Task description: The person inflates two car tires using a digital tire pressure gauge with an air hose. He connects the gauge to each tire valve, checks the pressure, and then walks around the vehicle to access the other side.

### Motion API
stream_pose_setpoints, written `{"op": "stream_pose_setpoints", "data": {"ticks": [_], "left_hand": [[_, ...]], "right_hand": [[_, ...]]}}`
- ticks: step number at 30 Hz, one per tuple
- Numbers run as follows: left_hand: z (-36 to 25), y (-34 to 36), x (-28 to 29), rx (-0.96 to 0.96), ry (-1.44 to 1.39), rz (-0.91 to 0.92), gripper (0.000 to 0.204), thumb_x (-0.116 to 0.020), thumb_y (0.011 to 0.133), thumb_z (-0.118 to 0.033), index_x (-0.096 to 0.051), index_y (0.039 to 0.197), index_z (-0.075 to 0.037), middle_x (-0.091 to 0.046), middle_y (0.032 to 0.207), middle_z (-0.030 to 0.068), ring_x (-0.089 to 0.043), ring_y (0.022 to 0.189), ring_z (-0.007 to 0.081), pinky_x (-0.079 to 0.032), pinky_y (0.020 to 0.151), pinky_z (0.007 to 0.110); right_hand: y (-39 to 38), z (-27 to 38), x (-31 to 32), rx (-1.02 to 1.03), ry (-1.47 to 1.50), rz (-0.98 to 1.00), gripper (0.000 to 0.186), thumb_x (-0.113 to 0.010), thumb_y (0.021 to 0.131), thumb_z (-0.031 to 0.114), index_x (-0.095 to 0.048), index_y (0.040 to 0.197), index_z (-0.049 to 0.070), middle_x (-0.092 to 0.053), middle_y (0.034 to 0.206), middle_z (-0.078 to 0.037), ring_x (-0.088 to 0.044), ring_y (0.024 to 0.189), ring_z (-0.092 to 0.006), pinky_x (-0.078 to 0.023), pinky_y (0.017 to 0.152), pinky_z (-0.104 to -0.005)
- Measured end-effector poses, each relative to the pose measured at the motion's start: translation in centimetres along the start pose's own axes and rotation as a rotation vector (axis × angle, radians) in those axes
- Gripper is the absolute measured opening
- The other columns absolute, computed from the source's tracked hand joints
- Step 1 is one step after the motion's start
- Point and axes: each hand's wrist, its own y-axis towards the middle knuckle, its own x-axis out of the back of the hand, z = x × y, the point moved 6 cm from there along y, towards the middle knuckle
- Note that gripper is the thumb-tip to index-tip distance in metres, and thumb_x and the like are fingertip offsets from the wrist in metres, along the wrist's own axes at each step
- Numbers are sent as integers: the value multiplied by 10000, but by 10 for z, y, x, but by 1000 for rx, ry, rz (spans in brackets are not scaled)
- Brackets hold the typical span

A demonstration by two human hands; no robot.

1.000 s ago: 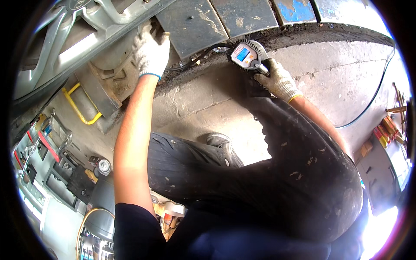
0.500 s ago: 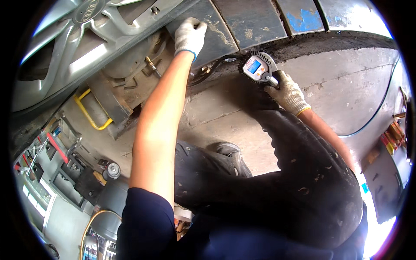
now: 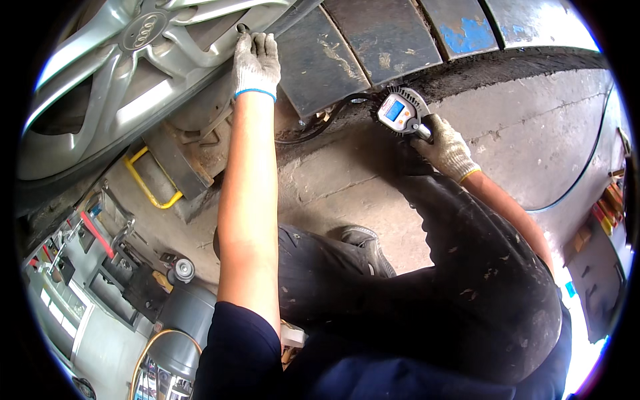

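Observation:
A silver alloy wheel (image 3: pixel 143 32) stands at the upper left. My gloved left hand (image 3: pixel 257 65) reaches up to its lower right rim, with the fingers drawn together beside a small dark valve stem (image 3: pixel 243 29). Whatever those fingertips pinch, if anything, is hidden. My gloved right hand (image 3: pixel 445 145) grips a tire inflator gauge (image 3: pixel 399 113) by its handle, close to my knee. The gauge has a round grey body and a lit blue display facing up. A black hose (image 3: pixel 327 120) runs left from the gauge and passes behind my left forearm.
Dark metal plates (image 3: pixel 393 37) line the top. A yellow handle (image 3: pixel 152 180) sits below the wheel. Tools and a grey tank (image 3: pixel 179 327) are at the lower left. A thin blue hose (image 3: pixel 580 187) curves across the floor at right.
My left hand has moved left from over the metal plates to the wheel's rim. A brass hose fitting beside my forearm is now hidden. My right hand keeps its grip on the gauge.

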Motion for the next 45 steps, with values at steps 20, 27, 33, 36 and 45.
{"op": "stream_pose_setpoints", "data": {"ticks": [20, 27, 33, 36, 45], "left_hand": [[-6, 3, -7, 11, 74, 6, 175, -538, 1015, -229, -605, 953, -79, -598, 780, 29, -603, 711, 172, -594, 770, 380], [-4, -14, -22, 212, 70, 57, 227, -549, 1006, -249, -572, 906, -46, -588, 794, 71, -586, 734, 221, -581, 776, 417], [-16, -5, -11, 194, 137, 85, 309, -511, 1019, -317, -546, 846, -64, -560, 786, 60, -550, 683, 211, -569, 765, 424], [4, -37, -40, 239, 108, -14, 299, -535, 1010, -303, -541, 815, -75, -522, 731, 33, -524, 665, 198, -564, 750, 409], [4, -24, -16, 290, 84, -7, 430, -455, 1019, -418, -545, 847, -35, -567, 819, 77, -557, 735, 249, -551, 801, 466]], "right_hand": [[-1, -1, 0, -4, -6, -6, 523, -723, 827, 380, -531, 1197, 66, -608, 1094, -239, -606, 1035, -428, -486, 886, -509], [-2, -2, 1, -14, -8, -7, 521, -722, 830, 377, -529, 1197, 63, -609, 1095, -239, -603, 1044, -428, -486, 887, -504], [1, 2, 1, -4, -14, 2, 525, -725, 825, 380, -532, 1196, 62, -616, 1098, -240, -609, 1037, -429, -491, 884, -504], [0, -6, 1, -40, -7, -10, 526, -727, 822, 378, -534, 1197, 63, -616, 1109, -241, -610, 1042, -428, -492, 887, -502], [0, -1, 1, -35, -9, 4, 525, -725, 823, 374, -537, 1199, 59, -616, 1131, -237, -602, 1070, -420, -483, 915, -496]]}}
